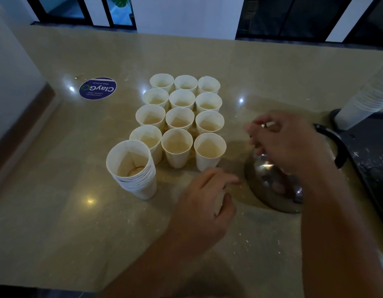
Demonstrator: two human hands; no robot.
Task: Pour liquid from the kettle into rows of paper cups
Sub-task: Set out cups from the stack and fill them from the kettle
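We judge the pouring nearly done: the twelve paper cups (182, 117) in rows on the desk (57, 222) all seem to hold pale liquid. Our right hand (289, 145) hovers, fingers loosely curled, over the steel kettle (270, 181) at right; our left hand (205, 203) hangs relaxed nearby. A nested cup stack (132, 166) stands unfilled.

The round paper cups (179, 117) in the rows were cream-white, with a pale beige tone inside. The nested stack of paper cups (133, 168) had the same cream-white colour. The round metal kettle (270, 181) was shiny silver, and its curved handle (339, 145) was black. The stone countertop (78, 211) was beige with small light speckles. The round sticker (97, 88) was dark blue with white letters and a green ring. The tall sleeve of cups (367, 97) was white.
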